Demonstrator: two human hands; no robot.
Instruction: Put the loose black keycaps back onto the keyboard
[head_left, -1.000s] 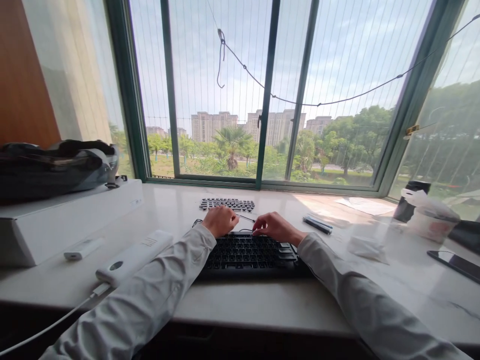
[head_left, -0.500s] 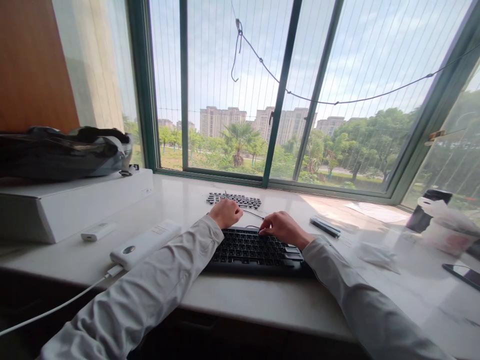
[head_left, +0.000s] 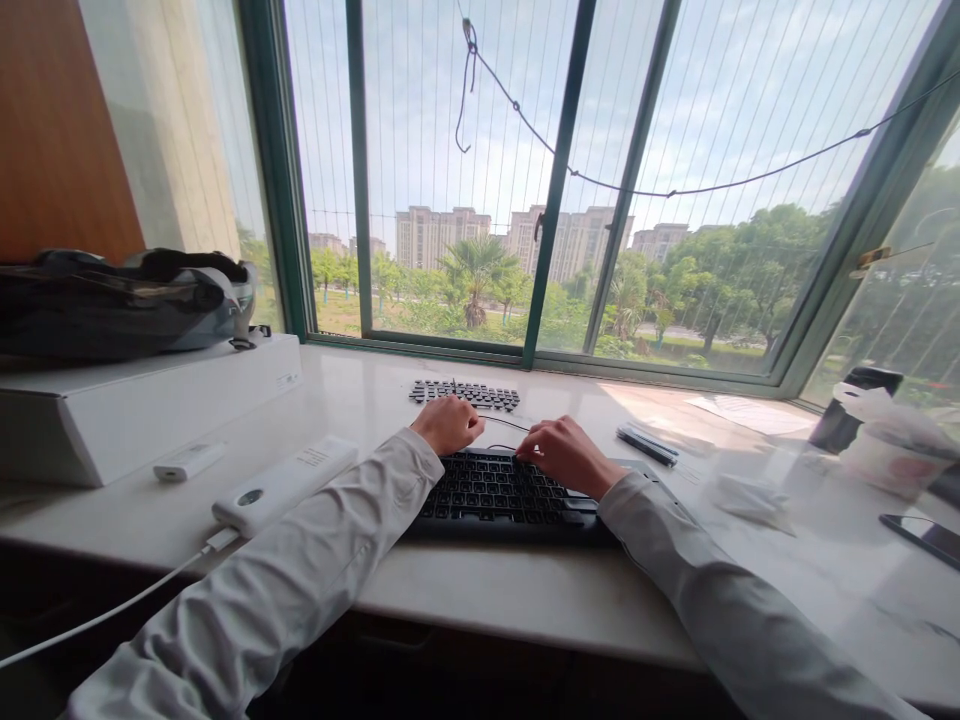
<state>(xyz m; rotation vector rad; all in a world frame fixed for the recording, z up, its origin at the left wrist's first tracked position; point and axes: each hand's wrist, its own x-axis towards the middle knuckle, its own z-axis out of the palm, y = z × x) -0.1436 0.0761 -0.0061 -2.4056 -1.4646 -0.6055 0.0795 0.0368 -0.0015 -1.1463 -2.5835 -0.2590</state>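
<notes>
Now | left hand (head_left: 448,424) curled shut, seemingly pinching thin wire (head_left: 506,423) | right hand (head_left: 564,455) half-curled at keyboard's (head_left: 495,490) far edge, grip cannot be told | loose keycaps (head_left: 465,394) just beyond | step: likely working far row | next calls for steady wire placement.

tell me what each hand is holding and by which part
Left hand seems to pinch a thin dark wire by its end; right hand: cannot tell.

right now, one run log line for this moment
left hand curled at keyboard far edge | right hand resting on it | thin wire between them | keycap set behind
</notes>
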